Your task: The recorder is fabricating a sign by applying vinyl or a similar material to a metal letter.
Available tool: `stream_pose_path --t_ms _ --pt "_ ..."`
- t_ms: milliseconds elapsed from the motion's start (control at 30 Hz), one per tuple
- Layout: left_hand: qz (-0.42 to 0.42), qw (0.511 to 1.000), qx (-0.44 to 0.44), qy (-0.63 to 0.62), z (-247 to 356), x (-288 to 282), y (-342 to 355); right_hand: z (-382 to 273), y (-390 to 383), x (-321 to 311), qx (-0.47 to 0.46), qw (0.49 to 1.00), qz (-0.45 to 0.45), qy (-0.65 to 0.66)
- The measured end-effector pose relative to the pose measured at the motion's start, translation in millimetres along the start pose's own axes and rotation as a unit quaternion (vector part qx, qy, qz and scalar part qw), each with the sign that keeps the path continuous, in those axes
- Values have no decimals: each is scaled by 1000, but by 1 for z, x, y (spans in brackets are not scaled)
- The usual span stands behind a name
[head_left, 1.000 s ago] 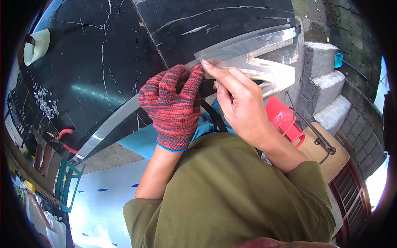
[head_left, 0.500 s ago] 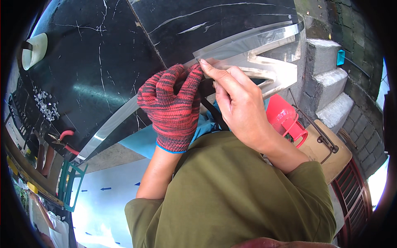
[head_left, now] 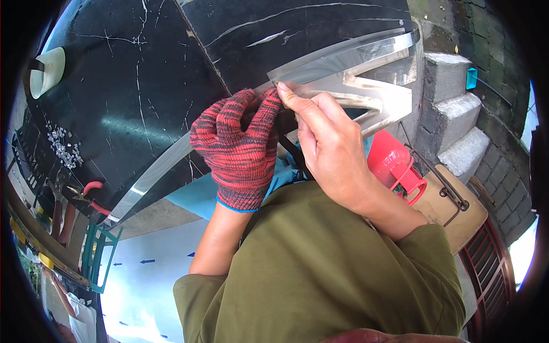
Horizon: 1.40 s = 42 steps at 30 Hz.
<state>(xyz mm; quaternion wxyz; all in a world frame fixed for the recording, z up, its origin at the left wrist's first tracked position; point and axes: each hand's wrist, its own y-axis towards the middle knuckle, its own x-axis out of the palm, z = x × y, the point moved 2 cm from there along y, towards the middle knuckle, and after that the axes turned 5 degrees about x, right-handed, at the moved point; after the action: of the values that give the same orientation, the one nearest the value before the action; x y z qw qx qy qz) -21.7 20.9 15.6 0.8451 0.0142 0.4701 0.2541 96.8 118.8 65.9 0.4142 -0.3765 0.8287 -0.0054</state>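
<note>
My left hand [head_left: 235,151], gloved, has its fingers curled, gripping the metal strip [head_left: 154,171] at the near edge of the black table [head_left: 177,63]. My right hand [head_left: 334,148], bare: index fingertip touching the gloved fingertips; thumb partly hidden, grip cannot be told. Zigzag metal plate [head_left: 394,104] just beyond it. Leftward, strip ends beside red-handled pliers [head_left: 93,184]; clear chips [head_left: 64,147] lie near.

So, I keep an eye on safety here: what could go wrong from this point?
The right hand is bare, unlike the gloved left hand, so its index fingertip, close to the shiny strip, might get nicked if that edge is sharp. The strip's lower-left end lies beside the red-handled pliers near the black table's edge; if the strip swung, it could knock them.
</note>
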Motion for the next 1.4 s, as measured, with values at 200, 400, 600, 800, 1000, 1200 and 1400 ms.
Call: stream_pose_path --t_ms 200,400,600,800,1000,1200,1400 --pt "10 1000 13 5 -1 -3 -2 -4 0 -1 -25 997 -5 -67" --pt "4 1000 18 -5 -3 -4 -3 -9 -1 1 -22 995 -19 -93" --pt "13 999 33 -4 -4 -3 -1 -11 -4 5 -6 993 -22 -114" --pt "19 999 50 4 -6 -4 4 -11 -3 7 2 995 -21 -100" --pt "20 999 43 9 -6 -4 3 -11 -7 5 12 994 -31 -106" --pt "2 999 47 2 -6 -4 2 -6 -10 5 16 997 -25 -72" --pt "9 999 41 20 -3 -4 2 -1 -8 2 -4 1000 1 -20"
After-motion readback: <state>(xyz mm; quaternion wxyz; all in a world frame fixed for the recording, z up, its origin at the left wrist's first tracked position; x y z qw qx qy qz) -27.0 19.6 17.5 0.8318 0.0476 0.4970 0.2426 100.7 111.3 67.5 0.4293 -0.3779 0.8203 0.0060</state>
